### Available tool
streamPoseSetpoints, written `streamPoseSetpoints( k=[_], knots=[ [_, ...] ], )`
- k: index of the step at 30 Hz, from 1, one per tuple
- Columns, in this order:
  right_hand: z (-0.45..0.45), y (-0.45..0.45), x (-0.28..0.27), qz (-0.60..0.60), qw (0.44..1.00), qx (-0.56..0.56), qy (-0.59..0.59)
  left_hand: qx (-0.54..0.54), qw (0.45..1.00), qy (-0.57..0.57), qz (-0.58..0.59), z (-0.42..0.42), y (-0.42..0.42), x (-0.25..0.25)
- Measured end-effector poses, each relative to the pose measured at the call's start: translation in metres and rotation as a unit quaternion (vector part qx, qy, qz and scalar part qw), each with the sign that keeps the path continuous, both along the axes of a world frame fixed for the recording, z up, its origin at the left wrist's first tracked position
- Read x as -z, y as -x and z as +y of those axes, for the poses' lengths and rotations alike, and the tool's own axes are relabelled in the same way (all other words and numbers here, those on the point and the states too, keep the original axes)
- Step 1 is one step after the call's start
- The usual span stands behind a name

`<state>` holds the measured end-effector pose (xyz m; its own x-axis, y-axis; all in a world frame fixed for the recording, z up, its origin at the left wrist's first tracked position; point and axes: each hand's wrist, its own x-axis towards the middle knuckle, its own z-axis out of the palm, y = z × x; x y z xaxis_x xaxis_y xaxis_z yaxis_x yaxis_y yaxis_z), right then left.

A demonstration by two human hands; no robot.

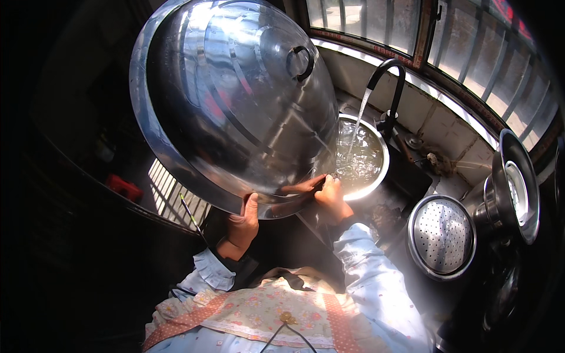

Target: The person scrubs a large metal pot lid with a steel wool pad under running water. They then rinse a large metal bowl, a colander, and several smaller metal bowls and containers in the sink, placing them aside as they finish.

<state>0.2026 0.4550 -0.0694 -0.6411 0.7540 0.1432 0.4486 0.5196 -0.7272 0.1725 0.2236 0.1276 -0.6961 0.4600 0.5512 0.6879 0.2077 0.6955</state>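
Note:
A large domed stainless steel lid [247,101] with a black loop handle [304,64] stands tilted in front of me, its outer face towards me. My left hand [244,225] grips the near rim, thumb on top of the metal. Farther right, my right hand [330,196] is closed against the lid's edge; whether a cloth or scrubber is in it cannot be made out. Just beyond that hand sits a round basin [386,163] of water, partly covered by the lid. Water runs into it from a black gooseneck faucet [401,84].
A perforated steel steamer tray [443,236] leans at the right, beside a wide-rimmed metal pot [518,185]. Barred windows [481,66] line the back above a tiled wall [437,123]. On the dark left side lies a red object [124,189].

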Motion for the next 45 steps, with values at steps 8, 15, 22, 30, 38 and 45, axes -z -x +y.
streamPoseSetpoints(
  k=[8, 15, 22, 30, 38, 45],
  knots=[
    [-0.085, -0.036, -0.081, -0.126, 0.974, -0.042, -0.186, 0.005, 0.998, -0.037, -0.042, 0.009, -0.001, 0.053],
    [-0.053, -0.040, -0.046, -0.105, 0.945, 0.019, -0.309, 0.070, 0.990, -0.061, -0.109, -0.017, 0.003, 0.007],
    [-0.010, -0.045, -0.016, -0.184, 0.917, -0.059, -0.349, 0.035, 0.974, -0.137, -0.176, -0.041, 0.067, -0.158],
    [-0.003, -0.045, -0.032, -0.244, 0.921, -0.135, -0.270, -0.084, 0.946, -0.197, -0.245, -0.051, 0.073, -0.137],
    [-0.024, -0.055, -0.126, 0.157, 0.986, -0.034, -0.036, -0.111, 0.960, -0.189, -0.174, -0.050, 0.046, -0.103],
    [-0.104, -0.043, -0.140, 0.341, 0.930, -0.080, -0.110, -0.093, 0.967, -0.134, -0.194, -0.056, 0.051, -0.081]
  ],
)
